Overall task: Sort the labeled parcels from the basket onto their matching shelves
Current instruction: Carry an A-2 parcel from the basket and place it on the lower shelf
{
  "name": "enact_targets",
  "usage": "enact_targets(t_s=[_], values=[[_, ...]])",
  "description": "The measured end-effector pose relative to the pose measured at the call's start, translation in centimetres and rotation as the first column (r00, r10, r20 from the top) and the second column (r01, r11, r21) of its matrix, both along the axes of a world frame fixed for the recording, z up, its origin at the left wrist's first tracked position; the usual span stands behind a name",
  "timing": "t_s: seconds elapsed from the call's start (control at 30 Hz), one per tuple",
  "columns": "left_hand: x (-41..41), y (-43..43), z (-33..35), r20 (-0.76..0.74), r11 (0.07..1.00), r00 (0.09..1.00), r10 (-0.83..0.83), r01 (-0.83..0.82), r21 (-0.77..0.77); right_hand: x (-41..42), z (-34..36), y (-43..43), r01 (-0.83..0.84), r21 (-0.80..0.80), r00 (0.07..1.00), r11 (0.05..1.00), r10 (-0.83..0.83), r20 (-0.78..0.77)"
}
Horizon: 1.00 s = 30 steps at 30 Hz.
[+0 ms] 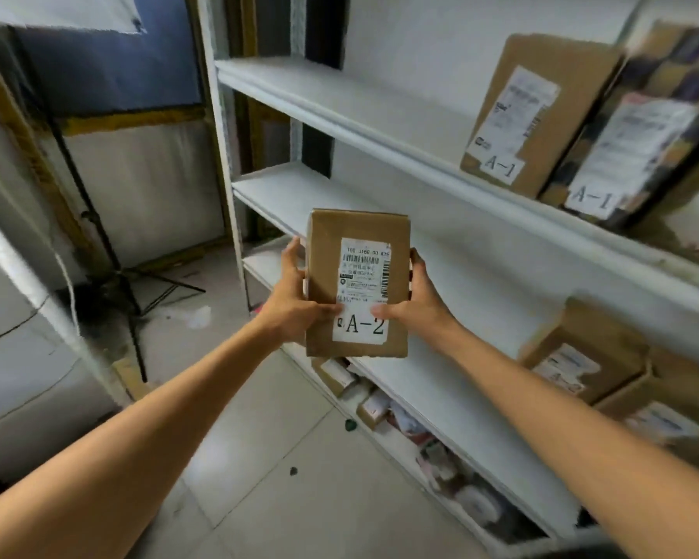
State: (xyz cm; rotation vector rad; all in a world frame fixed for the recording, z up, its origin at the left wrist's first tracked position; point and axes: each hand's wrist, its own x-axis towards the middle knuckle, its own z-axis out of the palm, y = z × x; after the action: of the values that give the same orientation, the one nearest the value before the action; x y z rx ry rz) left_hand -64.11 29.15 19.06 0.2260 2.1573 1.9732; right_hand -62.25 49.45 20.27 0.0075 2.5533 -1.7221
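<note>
Both the left hand (295, 304) and right hand (414, 302) grasp an upright brown cardboard parcel labelled A-2 (358, 282), long axis vertical, label toward the camera, before white metal shelves (380, 127) holding A-1 boxes (537, 110).

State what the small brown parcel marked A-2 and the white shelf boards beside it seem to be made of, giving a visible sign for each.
Small brown parcel marked A-2: cardboard, matt brown, creased at the edges. Its white label: printed paper, barcoded. White shelf boards: smooth white finish with a folded front lip, probably painted metal, though coated board is possible.
</note>
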Motion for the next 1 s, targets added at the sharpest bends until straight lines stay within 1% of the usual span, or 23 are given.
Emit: enact_targets(t_s=[0.13, 0.23, 0.37, 0.43, 0.5, 0.57, 0.63, 0.7, 0.8, 0.9, 1.0], values=[[-1.4, 4.5, -1.3, 0.083, 0.987, 0.983, -0.162, 0.161, 0.019, 1.9, -2.2, 4.2, 0.185, -0.025, 0.983, 0.982, -0.185, 0.005], [-1.9, 7.8, -2.5, 0.077, 0.967, 0.965, -0.253, 0.253, 0.006, 3.3, -3.7, 7.1, 0.293, -0.036, 0.956, 0.956, -0.291, 0.04], [-3.5, 11.7, -3.9, 0.04, 0.949, 0.949, -0.312, 0.313, -0.037, 2.6, -4.7, 10.8, 0.412, 0.069, 0.906, 0.909, -0.416, 0.073], [-5.1, 13.7, -4.3, 0.03, 0.945, 0.948, -0.317, 0.318, -0.081, 1.1, -5.0, 12.7, 0.445, 0.113, 0.885, 0.889, -0.455, 0.098], [-6.4, 15.5, -4.5, 0.052, 0.933, 0.937, -0.345, 0.348, -0.094, -0.1, -5.2, 14.5, 0.469, 0.127, 0.867, 0.874, -0.483, 0.12], [-8.9, 19.3, -5.1, 0.046, 0.908, 0.919, -0.391, 0.393, -0.142, -2.0, -6.0, 17.9, 0.516, 0.119, 0.84, 0.848, -0.528, 0.126], [-10.2, 21.0, -5.7, 0.058, 0.899, 0.909, -0.414, 0.418, -0.131, -2.6, -7.1, 19.3, 0.542, 0.129, 0.821, 0.83, -0.556, 0.127], [-10.8, 21.3, -6.6, 0.05, 0.908, 0.918, -0.394, 0.397, -0.132, -2.7, -7.4, 19.1, 0.556, 0.143, 0.811, 0.819, -0.572, 0.12], [-11.8, 22.3, -7.7, 0.037, 0.915, 0.933, -0.359, 0.359, -0.183, -2.9, -7.5, 19.3, 0.552, 0.2, 0.812, 0.81, -0.576, 0.096], [-13.8, 25.2, -7.8, 0.041, 0.893, 0.918, -0.395, 0.394, -0.218, -3.7, -7.8, 21.4, 0.576, 0.239, 0.789, 0.782, -0.608, 0.087], [-14.8, 27.3, -7.7, 0.051, 0.875, 0.902, -0.428, 0.428, -0.226, -4.5, -7.2, 22.5, 0.564, 0.3, 0.789, 0.769, -0.609, 0.076]])
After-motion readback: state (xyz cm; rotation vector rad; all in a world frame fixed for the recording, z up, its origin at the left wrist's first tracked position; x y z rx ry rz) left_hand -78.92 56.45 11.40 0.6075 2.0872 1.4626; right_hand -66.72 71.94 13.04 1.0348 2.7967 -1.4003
